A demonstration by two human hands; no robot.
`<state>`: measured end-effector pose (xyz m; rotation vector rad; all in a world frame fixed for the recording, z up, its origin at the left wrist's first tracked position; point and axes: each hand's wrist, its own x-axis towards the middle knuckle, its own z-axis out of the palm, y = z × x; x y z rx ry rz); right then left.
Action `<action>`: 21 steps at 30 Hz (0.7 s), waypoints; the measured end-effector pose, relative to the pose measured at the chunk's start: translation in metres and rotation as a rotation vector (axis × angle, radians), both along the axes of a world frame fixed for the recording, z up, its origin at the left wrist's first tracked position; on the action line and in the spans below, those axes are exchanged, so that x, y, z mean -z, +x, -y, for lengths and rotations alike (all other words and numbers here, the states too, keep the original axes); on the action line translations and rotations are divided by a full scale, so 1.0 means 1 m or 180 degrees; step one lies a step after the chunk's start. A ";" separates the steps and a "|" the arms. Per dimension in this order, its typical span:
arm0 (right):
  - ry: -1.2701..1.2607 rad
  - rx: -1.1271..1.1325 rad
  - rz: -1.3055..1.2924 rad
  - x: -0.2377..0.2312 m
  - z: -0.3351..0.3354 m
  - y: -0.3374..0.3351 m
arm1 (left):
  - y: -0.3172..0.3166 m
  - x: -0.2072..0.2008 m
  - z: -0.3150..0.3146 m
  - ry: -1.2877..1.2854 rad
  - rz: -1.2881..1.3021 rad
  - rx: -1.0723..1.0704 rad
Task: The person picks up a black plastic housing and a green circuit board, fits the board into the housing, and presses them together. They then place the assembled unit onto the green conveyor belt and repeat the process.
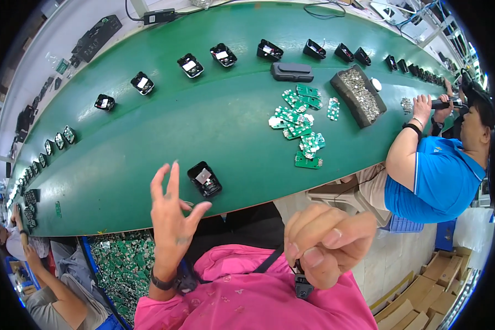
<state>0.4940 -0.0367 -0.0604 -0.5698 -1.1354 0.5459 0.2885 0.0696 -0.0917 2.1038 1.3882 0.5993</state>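
Observation:
My left hand (173, 217) is raised at the table's front edge, thumb and fingers spread, with nothing visible in it. Just to its right, an open black plastic housing (213, 186) lies on the green table, with a pale piece inside. In front of my chest, my right hand (333, 242) is closed, thumb against curled fingers; whatever it may hold is hidden. A small black device (303, 287) shows right below that hand, against my pink top. A loose pile of green circuit boards (298, 125) lies farther right on the table.
Black housings (190, 65) form a curved row along the far side. A dark tray of small metal parts (361, 96) and a black case (292, 71) lie beyond the boards. A co-worker in blue (445, 170) sits right, another person (55, 291) left, beside a bin of boards (124, 264).

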 end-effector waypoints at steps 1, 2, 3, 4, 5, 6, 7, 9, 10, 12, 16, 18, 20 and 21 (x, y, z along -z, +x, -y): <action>0.0010 -0.0012 -0.0019 -0.001 -0.001 -0.004 | -0.004 -0.011 0.005 0.0302 0.0074 0.0145; -0.0049 0.0218 -0.0086 0.000 -0.002 -0.010 | -0.009 -0.022 0.010 0.0603 0.0136 0.0270; -0.0105 0.0424 -0.0170 -0.002 -0.002 -0.014 | -0.005 -0.039 0.015 0.1058 0.0211 0.0605; -0.0092 0.0366 -0.0214 -0.003 -0.003 -0.017 | -0.001 -0.056 0.020 0.1073 0.0155 0.0556; -0.0208 0.0563 0.0012 -0.005 -0.003 -0.016 | 0.007 -0.068 0.022 0.1033 0.0371 0.1094; -0.0277 0.0662 0.0180 -0.008 -0.005 -0.020 | 0.008 -0.080 0.026 0.1029 0.0502 0.1549; -0.0238 0.0576 0.0125 -0.014 -0.005 -0.020 | 0.010 -0.086 0.026 0.1062 0.0425 0.1478; -0.0560 0.0540 0.0357 -0.023 -0.003 -0.018 | 0.016 -0.090 0.018 0.0918 0.0870 0.1755; -0.0541 0.0513 0.0334 -0.026 -0.002 -0.020 | 0.019 -0.091 0.016 0.0934 0.0839 0.1736; -0.0619 0.0488 0.0174 -0.028 -0.001 -0.022 | 0.024 -0.090 0.012 0.0970 0.1171 0.1753; -0.0556 0.0728 0.0412 -0.034 -0.006 -0.023 | 0.025 -0.090 0.006 0.1043 0.1266 0.1977; -0.0877 0.1033 0.1310 -0.040 -0.005 -0.022 | 0.022 -0.095 0.009 0.0912 0.1145 0.1946; -0.0793 0.1093 0.1419 -0.035 -0.004 -0.020 | 0.024 -0.096 0.006 0.1012 0.1222 0.1987; -0.0719 0.1166 0.1533 -0.034 -0.004 -0.019 | 0.026 -0.096 0.004 0.1103 0.1308 0.2038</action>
